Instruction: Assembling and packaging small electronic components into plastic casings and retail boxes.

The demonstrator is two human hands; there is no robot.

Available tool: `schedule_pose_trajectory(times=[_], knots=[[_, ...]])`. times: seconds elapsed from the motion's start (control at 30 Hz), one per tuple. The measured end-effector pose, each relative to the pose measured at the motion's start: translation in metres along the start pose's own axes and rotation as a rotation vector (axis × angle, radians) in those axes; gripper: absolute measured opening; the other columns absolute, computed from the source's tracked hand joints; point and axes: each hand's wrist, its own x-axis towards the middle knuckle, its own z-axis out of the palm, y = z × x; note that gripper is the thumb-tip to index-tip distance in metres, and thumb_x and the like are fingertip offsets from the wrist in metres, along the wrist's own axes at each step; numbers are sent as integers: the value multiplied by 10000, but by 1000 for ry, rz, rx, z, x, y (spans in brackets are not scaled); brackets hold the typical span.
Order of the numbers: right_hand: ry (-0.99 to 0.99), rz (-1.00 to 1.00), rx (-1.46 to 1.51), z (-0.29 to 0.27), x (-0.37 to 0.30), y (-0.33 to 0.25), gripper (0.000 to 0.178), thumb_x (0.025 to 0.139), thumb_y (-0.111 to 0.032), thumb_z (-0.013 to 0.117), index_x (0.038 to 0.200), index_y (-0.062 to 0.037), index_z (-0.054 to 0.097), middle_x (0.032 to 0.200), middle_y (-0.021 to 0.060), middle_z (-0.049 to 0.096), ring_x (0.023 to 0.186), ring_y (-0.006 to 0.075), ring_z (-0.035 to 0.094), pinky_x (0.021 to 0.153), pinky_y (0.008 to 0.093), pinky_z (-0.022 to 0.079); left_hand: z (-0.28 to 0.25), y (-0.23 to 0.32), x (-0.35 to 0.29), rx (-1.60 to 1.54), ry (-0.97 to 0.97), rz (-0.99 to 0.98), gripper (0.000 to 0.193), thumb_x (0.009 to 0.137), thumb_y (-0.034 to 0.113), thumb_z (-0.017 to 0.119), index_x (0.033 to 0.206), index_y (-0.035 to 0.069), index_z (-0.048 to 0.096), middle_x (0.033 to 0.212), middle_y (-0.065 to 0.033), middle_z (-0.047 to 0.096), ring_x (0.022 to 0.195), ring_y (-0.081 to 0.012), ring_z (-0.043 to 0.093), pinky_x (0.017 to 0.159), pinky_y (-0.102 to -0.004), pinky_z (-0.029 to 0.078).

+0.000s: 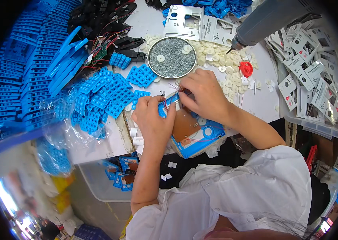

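Note:
A blue plastic housing lies open at the table's near edge, with a brown circuit board and thin pink wires inside. My left hand closes around the housing's far left corner, thumb laid along the edge. At the far rim of the same housing, my right hand has thumb and fingertips pressed together. Thin wire ends show beside those fingertips; what they pinch is hidden. Just beyond my hands stands a round tray full of small screws, with a few white discs on top.
Blue keypads pile up at left, near stacked blue housings. A grey electric screwdriver hangs at upper right above white round parts and a red piece. White panels fill a bin at far right.

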Motion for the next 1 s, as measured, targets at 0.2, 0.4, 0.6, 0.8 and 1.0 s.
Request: schedule_pose_trajectory(times=[0.2,0.4,0.6,0.8,1.0], knots=[[-51,15,121,-7,-10,-1,108,799,-165,733,836,-99,656,835,48,639,833,260,596,815,414,430,13,-13,-1,-112,69,0,267,762,187,781,964,66,655,1036,-106,598,1025,-316,567,856,-462,400],[-209,-508,108,-4,-38,-8,112,714,-157,721,802,-111,668,847,5,626,893,211,594,848,389,463,5,-12,-2,-269,20,-33,302,758,193,800,982,62,645,1057,-109,617,1030,-316,555,872,-458,402],[-345,-601,114,-6,-32,-1,92,739,-186,718,789,-114,690,873,-6,639,954,216,589,875,384,469,7,-9,-3,-85,17,7,326,751,198,813,997,56,654,1067,-103,625,1040,-311,556,907,-442,387],[-446,-430,235,-51,16,2,145,796,-192,728,920,-117,732,922,-3,669,1025,248,582,869,396,490,8,-12,-2,-165,55,94,288,780,177,785,1014,51,673,1067,-106,649,1001,-305,559,880,-431,387],[-80,-556,57,9,48,40,174,771,-168,765,930,-126,708,901,7,657,962,254,580,849,382,476,5,-12,1,-194,41,84,146,854,143,727,961,53,686,1036,-87,667,980,-282,576,878,-418,387]])
